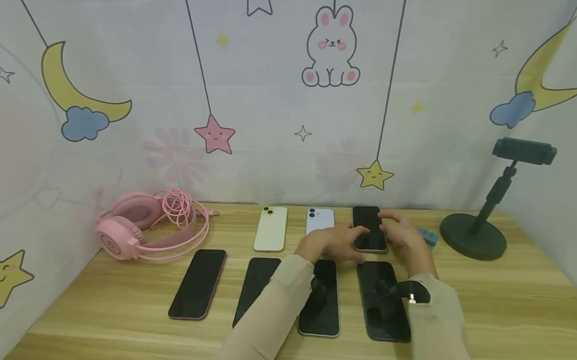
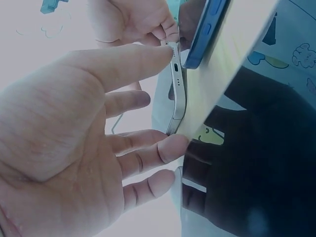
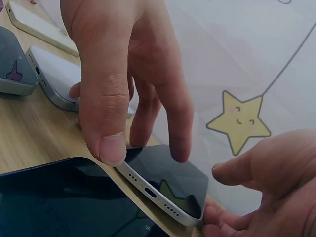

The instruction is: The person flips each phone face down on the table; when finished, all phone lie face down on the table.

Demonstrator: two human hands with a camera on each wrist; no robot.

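Note:
A black-screened smartphone [image 1: 374,238] with a pale metal edge lies face up at the back of the table between my hands. Its charging-port edge [image 3: 150,192] shows in the right wrist view. My left hand [image 1: 335,243] reaches in from the left, its thumb touching the port edge near one corner. An index finger hangs over the screen, and other fingertips are close to the left side. On the opposite side my right hand [image 1: 403,234] touches the phone's edge with its fingers, while its thumb [image 3: 229,170] stands apart. Directly in front lies a dark-screened phone [image 1: 383,307].
Dark-screened phones [image 1: 198,286] form a front row. Behind them lie a pale yellow phone [image 1: 270,230] and a pale lavender phone [image 1: 319,218], backs up. Pink headphones [image 1: 121,237] sit at the left. A dark phone stand [image 1: 474,236] and small blue object [image 1: 428,237] stand right.

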